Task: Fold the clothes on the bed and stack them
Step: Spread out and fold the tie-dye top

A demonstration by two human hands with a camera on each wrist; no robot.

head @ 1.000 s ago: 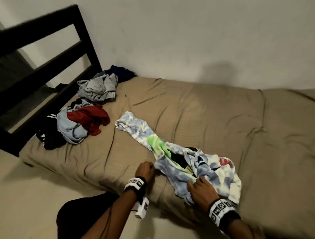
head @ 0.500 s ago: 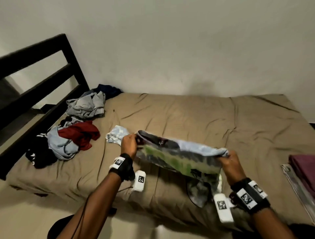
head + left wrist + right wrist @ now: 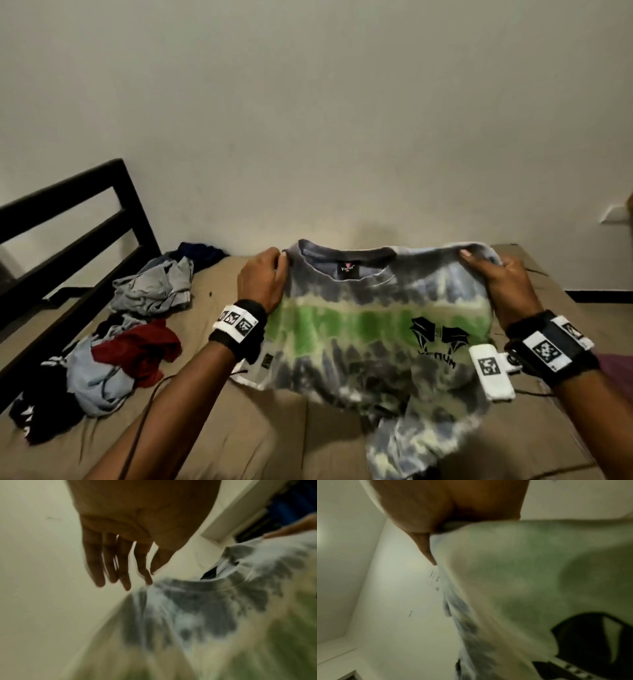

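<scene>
Tie-dyed in grey, white and green, the T-shirt (image 3: 383,329) is held spread above the near edge of the bed (image 3: 239,428), pinched at one shoulder by the left hand (image 3: 263,284) and at the other by the right hand (image 3: 503,284), with the unfolded clothes (image 3: 113,329) heaped at the far left.

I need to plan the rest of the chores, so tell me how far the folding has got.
Nothing on the bed shows as folded or stacked yet. In hand: the left hand and right hand hold the tie-dye shirt up by its shoulders, spread open. Left: the grey clothes and the red and dark heap lie crumpled by the bed frame.
</scene>
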